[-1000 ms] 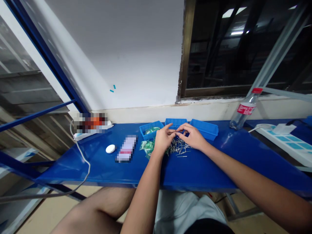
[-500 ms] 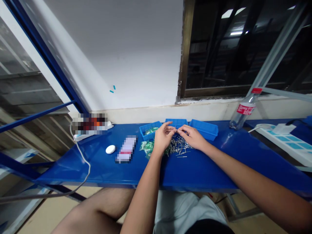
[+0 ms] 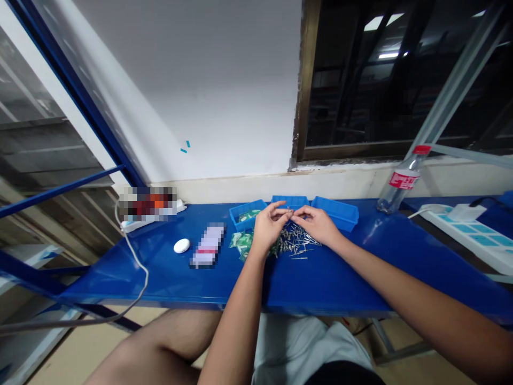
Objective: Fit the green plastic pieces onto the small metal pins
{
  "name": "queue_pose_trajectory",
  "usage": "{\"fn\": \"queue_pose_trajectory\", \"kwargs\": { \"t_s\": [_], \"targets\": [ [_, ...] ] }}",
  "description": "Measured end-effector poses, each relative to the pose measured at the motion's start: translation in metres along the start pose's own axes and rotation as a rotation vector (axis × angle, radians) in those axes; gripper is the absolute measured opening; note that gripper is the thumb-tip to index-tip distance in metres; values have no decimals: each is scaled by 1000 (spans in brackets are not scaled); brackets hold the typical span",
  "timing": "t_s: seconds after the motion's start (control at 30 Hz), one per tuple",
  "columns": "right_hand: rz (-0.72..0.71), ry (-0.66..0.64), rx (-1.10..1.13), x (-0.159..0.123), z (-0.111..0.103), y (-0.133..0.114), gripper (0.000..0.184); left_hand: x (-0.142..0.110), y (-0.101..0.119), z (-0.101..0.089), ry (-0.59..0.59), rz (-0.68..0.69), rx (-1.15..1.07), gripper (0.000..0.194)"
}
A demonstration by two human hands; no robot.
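Note:
My left hand (image 3: 270, 224) and my right hand (image 3: 315, 223) meet above a pile of metal pins (image 3: 298, 240) that look like blind rivets. Thumb and fingers are pinched on both sides, fingertips nearly touching. A small shiny metal part (image 3: 289, 210) shows at the left fingertips; most of it is hidden, so its exact kind is unclear. Under and beside my left wrist lie green-and-clear plastic packets (image 3: 241, 242). Behind the hands stand a left blue bin (image 3: 236, 218) with packets in it, a middle blue bin (image 3: 290, 200) partly covered by my fingers, and a right blue bin (image 3: 340, 214).
On the blue table (image 3: 168, 278), a blurred-out phone-like object (image 3: 208, 246) and a white round case (image 3: 181, 246) lie to the left. A plastic bottle (image 3: 403, 182) stands at the back right, near a white power strip (image 3: 468, 235). A cable (image 3: 140, 264) hangs over the left edge.
The hands stay in nearly the same place over the pile. The fingertips have shifted slightly, and the small metal part shows more clearly between them.

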State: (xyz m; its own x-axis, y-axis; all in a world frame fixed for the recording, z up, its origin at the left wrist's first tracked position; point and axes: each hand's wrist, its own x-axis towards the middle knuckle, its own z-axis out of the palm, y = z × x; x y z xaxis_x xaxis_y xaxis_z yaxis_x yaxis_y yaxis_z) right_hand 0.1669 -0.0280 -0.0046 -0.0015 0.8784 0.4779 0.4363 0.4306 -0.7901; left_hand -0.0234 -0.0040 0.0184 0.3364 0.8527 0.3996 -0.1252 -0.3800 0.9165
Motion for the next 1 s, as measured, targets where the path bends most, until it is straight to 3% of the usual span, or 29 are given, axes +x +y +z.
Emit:
{"fn": "queue_pose_trajectory", "kwargs": {
  "t_s": [0.3,0.47,0.63,0.77,1.0],
  "targets": [
    [-77,-37,-45,-1,3,-4,23,-1,4,1,38,10,64,41],
    [17,-21,43,1,2,1,32,-4,4,0,50,120,408,29],
    [61,40,102,3,0,6,39,-6,-1,-1,-135,228,779,33],
    [91,64,141,4,0,4,37,-8,-6,-1,-266,199,797,26],
    [108,77,158,3,1,-2,39,-9,-11,-5,-303,135,804,23]
  ]
}}
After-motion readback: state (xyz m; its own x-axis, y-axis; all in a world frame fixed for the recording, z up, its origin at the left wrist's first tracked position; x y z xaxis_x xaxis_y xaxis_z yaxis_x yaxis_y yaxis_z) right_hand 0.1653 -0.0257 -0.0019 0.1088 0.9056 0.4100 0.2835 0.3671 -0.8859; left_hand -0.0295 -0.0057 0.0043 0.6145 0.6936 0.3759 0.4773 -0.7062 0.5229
